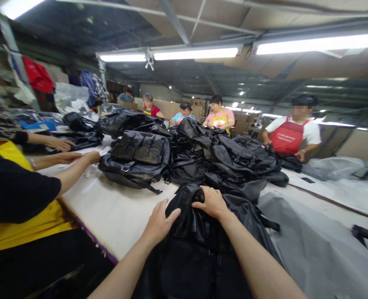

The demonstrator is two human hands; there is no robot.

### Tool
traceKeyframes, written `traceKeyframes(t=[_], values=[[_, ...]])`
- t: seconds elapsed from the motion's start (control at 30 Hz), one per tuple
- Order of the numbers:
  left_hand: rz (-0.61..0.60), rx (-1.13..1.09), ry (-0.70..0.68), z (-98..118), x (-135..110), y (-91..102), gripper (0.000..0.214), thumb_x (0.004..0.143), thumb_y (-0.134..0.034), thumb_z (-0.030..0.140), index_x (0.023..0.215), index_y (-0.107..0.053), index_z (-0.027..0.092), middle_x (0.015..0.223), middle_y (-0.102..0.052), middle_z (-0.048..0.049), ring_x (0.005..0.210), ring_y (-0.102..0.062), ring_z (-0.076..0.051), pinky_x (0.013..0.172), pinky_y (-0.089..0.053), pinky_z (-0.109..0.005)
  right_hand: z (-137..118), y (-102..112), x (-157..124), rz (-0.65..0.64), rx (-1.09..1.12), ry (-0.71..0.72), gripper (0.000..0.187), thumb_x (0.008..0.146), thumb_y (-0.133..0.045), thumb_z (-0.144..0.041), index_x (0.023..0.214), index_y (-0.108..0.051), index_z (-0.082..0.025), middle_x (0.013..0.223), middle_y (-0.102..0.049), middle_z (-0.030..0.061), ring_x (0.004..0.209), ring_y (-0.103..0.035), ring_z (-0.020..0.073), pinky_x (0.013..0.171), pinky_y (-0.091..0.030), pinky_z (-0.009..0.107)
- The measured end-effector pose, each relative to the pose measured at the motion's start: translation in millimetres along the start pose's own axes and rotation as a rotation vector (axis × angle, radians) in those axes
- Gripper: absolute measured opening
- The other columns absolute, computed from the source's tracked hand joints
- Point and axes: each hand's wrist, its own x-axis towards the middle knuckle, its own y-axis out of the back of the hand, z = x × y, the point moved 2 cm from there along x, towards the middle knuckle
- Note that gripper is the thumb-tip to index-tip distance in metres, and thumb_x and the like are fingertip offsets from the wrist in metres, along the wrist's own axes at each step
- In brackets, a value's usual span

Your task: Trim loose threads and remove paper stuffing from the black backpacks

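Observation:
A black leather-look backpack [186, 265] stands close in front of me at the table's near edge, its soft upper part folded and creased. My right hand [214, 202] is closed over the top of this backpack, with fingers on the far side and thumb on the near side. At the bag's left upper edge is my left hand [159, 222], its thumb spread away from the fingers and lying against the material. Another black backpack [137, 155] with two front pockets lies beyond my left hand. Behind it rises a heap of black bags [196, 149].
A co-worker in a yellow apron [30, 220] reaches over the white table [109, 211] at left, beside another person's hand [57, 142]. Grey plastic sheeting [321, 245] lies at right. Across the table stands a person in a red apron [288, 135]; several others work farther back.

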Motion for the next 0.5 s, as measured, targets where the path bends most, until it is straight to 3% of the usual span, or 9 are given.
traceKeyframes(t=[0.07,0.17,0.3,0.37,0.43,0.5], values=[[0.031,0.246,-0.166,10.2,-6.8,-15.4,0.078,0.074,-0.054,0.056,0.135,-0.036,0.011,0.139,-0.040,-0.0163,0.129,-0.034,-0.030,0.106,-0.027,-0.043,-1.6,-1.4,-1.9,0.000,0.027,-0.030,0.072,0.074,-0.050,-0.068,0.125,-0.045,-0.016,0.118,-0.057,0.0113,0.109,-0.049,0.0244,0.092,-0.032,0.038],[0.118,0.489,-0.232,2.1,-11.4,-43.7,0.064,0.085,-0.043,0.045,0.137,-0.032,0.010,0.133,-0.045,-0.0190,0.123,-0.041,-0.033,0.098,-0.035,-0.050,-4.5,-7.2,-2.5,0.017,0.051,-0.111,0.057,0.087,-0.031,-0.063,0.117,-0.052,-0.020,0.111,-0.061,0.0077,0.105,-0.052,0.0207,0.090,-0.034,0.035],[0.116,0.484,-0.374,-25.4,-0.8,-60.2,0.051,0.090,-0.030,0.035,0.134,-0.038,0.010,0.128,-0.051,-0.0169,0.118,-0.048,-0.030,0.097,-0.038,-0.047,-17.5,-3.0,-5.2,0.101,0.055,-0.201,0.048,0.090,-0.036,-0.053,0.116,-0.053,-0.016,0.112,-0.059,0.0092,0.108,-0.049,0.0217,0.095,-0.032,0.037],[0.074,0.391,-0.400,-34.8,5.1,-56.3,0.049,0.090,-0.029,0.035,0.131,-0.041,0.012,0.128,-0.053,-0.0136,0.117,-0.050,-0.027,0.098,-0.041,-0.040,-26.0,15.2,-17.6,0.141,0.072,-0.212,0.044,0.091,-0.040,-0.045,0.122,-0.048,-0.016,0.122,-0.054,0.0094,0.114,-0.045,0.0202,0.097,-0.032,0.034],[0.061,0.332,-0.323,-40.3,7.8,-49.1,0.048,0.089,-0.029,0.037,0.128,-0.046,0.015,0.125,-0.057,-0.0106,0.113,-0.054,-0.026,0.096,-0.044,-0.037,-26.9,47.8,-45.8,0.243,0.077,-0.211,0.044,0.090,-0.041,-0.041,0.127,-0.045,-0.018,0.132,-0.046,0.0080,0.121,-0.039,0.0183,0.099,-0.032,0.031],[0.072,0.316,-0.214,-42.6,7.6,-43.4,0.047,0.089,-0.030,0.040,0.125,-0.050,0.017,0.118,-0.061,-0.0089,0.108,-0.058,-0.027,0.092,-0.046,-0.037,-12.8,90.4,-92.8,0.463,0.010,-0.230,0.044,0.088,-0.044,-0.039,0.127,-0.044,-0.019,0.135,-0.042,0.0075,0.126,-0.032,0.0191,0.105,-0.026,0.033]])
